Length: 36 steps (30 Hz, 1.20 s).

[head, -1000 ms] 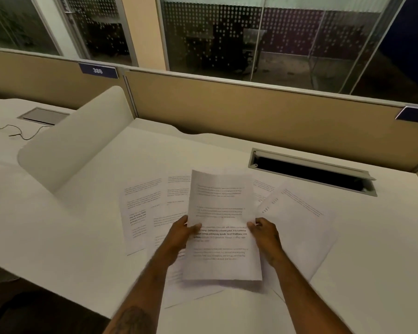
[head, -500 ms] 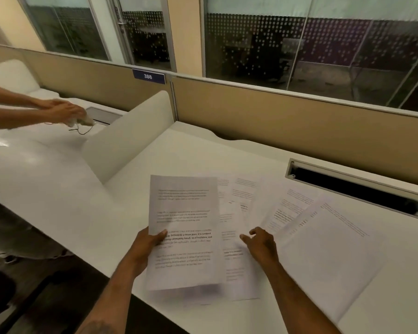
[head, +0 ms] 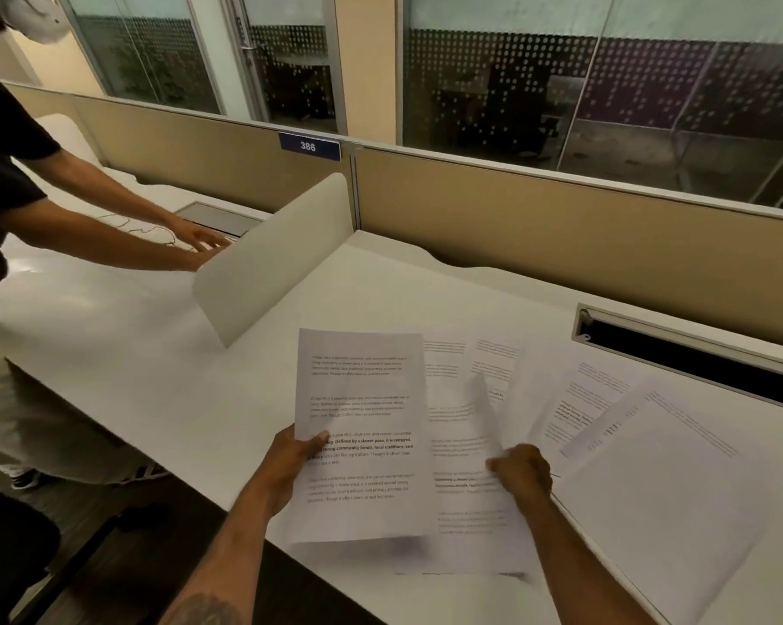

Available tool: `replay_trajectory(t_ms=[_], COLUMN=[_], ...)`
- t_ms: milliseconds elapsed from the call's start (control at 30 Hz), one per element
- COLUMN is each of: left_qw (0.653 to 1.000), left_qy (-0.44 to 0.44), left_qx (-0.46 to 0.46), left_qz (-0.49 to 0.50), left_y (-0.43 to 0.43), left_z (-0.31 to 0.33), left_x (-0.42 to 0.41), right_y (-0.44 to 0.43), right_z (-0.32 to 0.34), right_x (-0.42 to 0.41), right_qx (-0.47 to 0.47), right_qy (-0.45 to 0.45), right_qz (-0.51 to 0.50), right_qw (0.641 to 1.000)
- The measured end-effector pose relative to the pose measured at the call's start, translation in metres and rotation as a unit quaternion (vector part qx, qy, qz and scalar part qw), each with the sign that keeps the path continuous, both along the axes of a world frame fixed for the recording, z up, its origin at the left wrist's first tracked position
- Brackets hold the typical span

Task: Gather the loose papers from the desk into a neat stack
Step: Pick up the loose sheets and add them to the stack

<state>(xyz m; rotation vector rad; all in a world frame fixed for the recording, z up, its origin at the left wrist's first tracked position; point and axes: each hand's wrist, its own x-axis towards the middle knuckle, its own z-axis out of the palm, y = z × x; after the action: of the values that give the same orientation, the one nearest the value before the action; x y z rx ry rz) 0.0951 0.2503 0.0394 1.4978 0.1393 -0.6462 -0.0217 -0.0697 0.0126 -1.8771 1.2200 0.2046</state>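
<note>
My left hand (head: 296, 457) grips the left edge of a printed sheet (head: 362, 399) and holds it slightly above the white desk (head: 164, 390). My right hand (head: 522, 471) pinches a second sheet (head: 484, 408) whose edge curls up off the desk. Under and beside it lie several loose printed papers (head: 462, 453), spread to the right. A larger mostly blank sheet (head: 669, 484) lies tilted at the far right, overlapping another page (head: 574, 408).
A white divider panel (head: 272, 259) stands at the left of my desk. A tan partition (head: 561, 236) runs along the back, with an open cable slot (head: 696, 354) before it. Another person's hand (head: 200, 245) reaches over the neighbouring desk at the left.
My left hand carried the sheet off to the left alone. My right hand let go of it and took hold of another sheet on the desk, lifting its edge. The view swung left.
</note>
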Motion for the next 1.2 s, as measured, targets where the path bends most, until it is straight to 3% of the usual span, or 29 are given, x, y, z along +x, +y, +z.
replay_trajectory(t_ms=[133, 300, 400, 600, 867, 1100, 1200], left_qw=[1.000, 0.999, 0.999, 0.998, 0.994, 0.992, 0.991], left_qy=[-0.005, -0.019, -0.022, -0.026, -0.036, 0.013, -0.016], left_qx=[-0.013, -0.025, -0.029, -0.060, -0.072, -0.113, -0.099], left_qz=[0.002, 0.021, 0.022, -0.018, -0.080, -0.062, -0.090], left_y=[-0.006, -0.017, -0.026, -0.057, -0.088, -0.095, -0.104], left_z=[0.004, 0.011, 0.015, 0.021, 0.025, 0.017, 0.014], left_x=[0.005, 0.011, 0.011, 0.000, -0.017, -0.019, -0.024], right_y=[-0.042, -0.124, -0.148, -0.101, -0.026, 0.000, 0.004], right_z=[0.030, 0.080, 0.099, 0.097, 0.066, 0.053, 0.051], right_x=[0.001, -0.012, -0.026, -0.018, -0.006, -0.006, -0.007], right_qx=[0.000, 0.026, 0.054, 0.083, 0.137, 0.110, 0.099], right_qy=[-0.128, -0.218, -0.236, -0.240, -0.244, -0.277, -0.291], right_qz=[-0.011, -0.074, -0.056, 0.011, 0.018, -0.047, -0.073], right_qw=[0.992, 0.973, 0.969, 0.967, 0.960, 0.953, 0.949])
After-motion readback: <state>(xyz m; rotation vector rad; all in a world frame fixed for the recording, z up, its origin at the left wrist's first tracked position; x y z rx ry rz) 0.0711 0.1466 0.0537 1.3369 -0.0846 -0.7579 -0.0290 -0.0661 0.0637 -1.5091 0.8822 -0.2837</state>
